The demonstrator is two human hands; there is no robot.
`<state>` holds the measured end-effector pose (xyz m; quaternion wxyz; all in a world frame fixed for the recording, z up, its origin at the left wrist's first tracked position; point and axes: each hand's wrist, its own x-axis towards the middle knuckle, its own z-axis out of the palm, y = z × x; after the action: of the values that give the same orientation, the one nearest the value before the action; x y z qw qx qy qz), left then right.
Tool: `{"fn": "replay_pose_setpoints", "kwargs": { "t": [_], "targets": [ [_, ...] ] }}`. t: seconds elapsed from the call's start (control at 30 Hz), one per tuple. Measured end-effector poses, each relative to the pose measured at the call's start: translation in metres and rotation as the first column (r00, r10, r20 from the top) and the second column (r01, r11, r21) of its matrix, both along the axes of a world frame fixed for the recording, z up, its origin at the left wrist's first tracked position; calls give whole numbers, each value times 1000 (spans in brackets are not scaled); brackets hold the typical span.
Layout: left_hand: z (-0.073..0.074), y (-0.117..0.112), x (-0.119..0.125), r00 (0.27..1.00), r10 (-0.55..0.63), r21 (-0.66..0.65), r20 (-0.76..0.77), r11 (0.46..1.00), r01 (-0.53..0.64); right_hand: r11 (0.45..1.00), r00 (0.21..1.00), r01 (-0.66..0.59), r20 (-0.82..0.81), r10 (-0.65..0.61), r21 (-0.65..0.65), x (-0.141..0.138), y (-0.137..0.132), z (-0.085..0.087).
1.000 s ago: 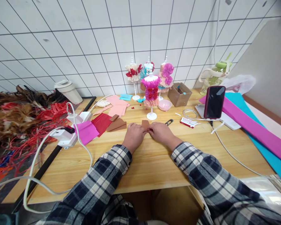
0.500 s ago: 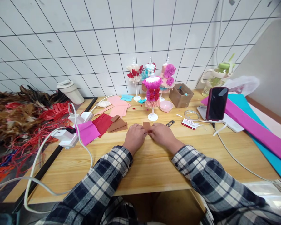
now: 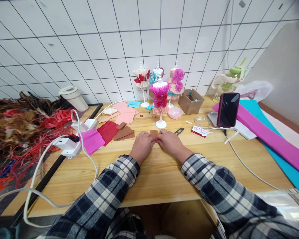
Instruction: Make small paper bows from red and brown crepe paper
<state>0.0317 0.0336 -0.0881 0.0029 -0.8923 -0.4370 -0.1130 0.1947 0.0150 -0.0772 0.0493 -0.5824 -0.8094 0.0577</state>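
A small piece of brown crepe paper (image 3: 154, 134) lies on the wooden table between my hands. My left hand (image 3: 143, 146) is closed on its near left edge, and my right hand (image 3: 169, 142) pinches the near right edge; the fingertips almost meet. My fingers cover the paper's near part. Just beyond stands a small white dress form (image 3: 161, 99) in a magenta and red paper dress. More brown paper (image 3: 124, 133) lies left of my hands, beside red paper (image 3: 108, 132) and magenta paper (image 3: 91, 141). Right of my right hand rests a small black cutter-like tool (image 3: 179, 131).
Three more dressed forms (image 3: 142, 81) stand behind, near a pink bowl (image 3: 175, 113) and a cardboard box (image 3: 191, 102). A phone (image 3: 228, 110) stands upright at right, with a cable. Power plugs (image 3: 69, 146) with looping white cords sit at left. Long paper sheets (image 3: 271, 136) cover the right side.
The whole view has shifted slightly, so things appear a little further left. Both hands stay on the brown paper in nearly the same pose.
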Motion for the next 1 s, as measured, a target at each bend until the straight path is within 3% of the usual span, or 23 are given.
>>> {"fn": "replay_pose_setpoints", "kwargs": {
  "t": [0.27, 0.43, 0.63, 1.0],
  "targets": [
    [-2, 3, -2, 997, 60, -20, 38, 998, -60, 1000, 999, 16, -33, -16, 19, 1, 0, -2],
    [-4, 4, -1, 999, 25, -36, 39, 999, -24, 1000, 1000, -2, -23, 2, 28, 2, 1, -5],
    [0, 0, -1, 997, 1, 18, 76, 1000, -3, 998, 1000, -25, 19, 24, 52, 0, 0, -4],
    [1, -3, -1, 996, 64, 56, 57, 996, -67, 996, 999, -44, 8, 43, 75, 2, 1, -5]
  ]
}}
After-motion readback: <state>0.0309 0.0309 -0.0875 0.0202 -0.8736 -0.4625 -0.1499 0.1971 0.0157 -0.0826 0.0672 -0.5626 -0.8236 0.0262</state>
